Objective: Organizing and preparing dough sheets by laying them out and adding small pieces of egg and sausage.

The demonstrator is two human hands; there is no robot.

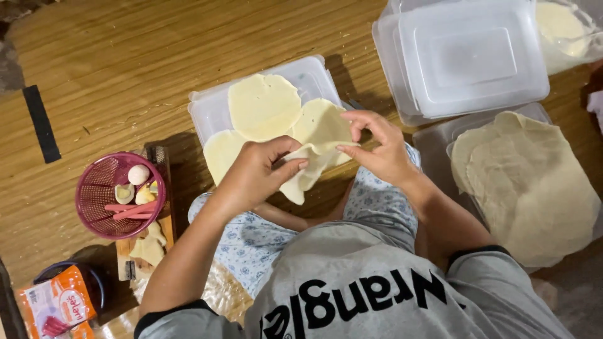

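Left hand (254, 171) pinched shut on folded dough wrapper (309, 168), thumb and fingers gripping its left edge; right hand (377, 147) likewise closed on wrapper's right edge with fingertips; wrapper held above lap, just in front of clear plastic container (207, 110) bearing three flat dough rounds (264, 105); stack of larger rounds (527, 182) to right; lidded clear boxes (468, 53) beyond; pink basket (94, 188) of small tools to left, on wooden board (160, 157); orange packet (59, 307) at lower left; all on wooden floor (125, 63).
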